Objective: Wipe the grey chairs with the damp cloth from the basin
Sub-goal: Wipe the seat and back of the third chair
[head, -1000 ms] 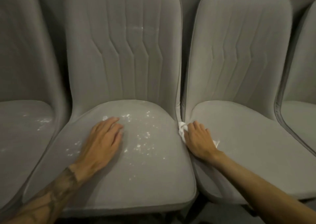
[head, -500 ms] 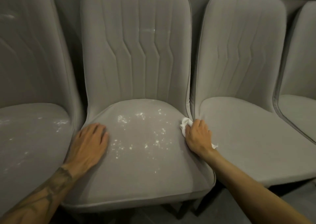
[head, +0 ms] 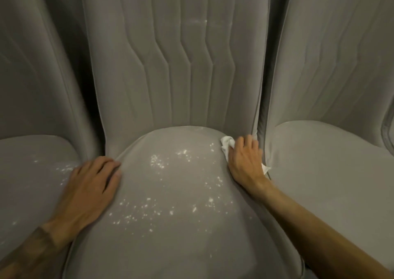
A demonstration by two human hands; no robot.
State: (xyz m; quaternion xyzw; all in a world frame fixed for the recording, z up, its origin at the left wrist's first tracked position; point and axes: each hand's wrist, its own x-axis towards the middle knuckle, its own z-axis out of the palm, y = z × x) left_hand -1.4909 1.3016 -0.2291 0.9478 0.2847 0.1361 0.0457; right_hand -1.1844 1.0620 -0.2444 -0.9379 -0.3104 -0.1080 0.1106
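3 grey upholstered chairs stand side by side and fill the frame. The middle chair [head: 170, 236] takes the centre. Its seat runs down to the bottom edge, and its backrest [head: 170, 54], stitched with vertical zigzag seams, rises to the top. The left chair [head: 25, 172] shows at the left edge and the right chair [head: 330, 172] at the right, each just beside the middle one with a narrow dark gap between.

The white cloth [head: 226, 142] lies at the back right corner of the middle chair's seat, right of centre in the frame, close to where seat meets backrest. The right hand [head: 245, 161] lies on top of it, fingers [head: 248, 143] curled down over the cloth and gripping it against the seat. A bunched end sticks out to the upper left of the fingers, and a small corner shows by the wrist at the seat's right edge.

The left hand [head: 91, 185] rests palm down at lower left, on the left edge of the middle seat beside the gap. Its fingers are straight, slightly spread, and hold nothing.

White specks [head: 157, 161] dot the middle seat between the 2 hands and further toward the bottom. A few more lie on the left chair's seat, and a faint pale smear sits high on the middle backrest.
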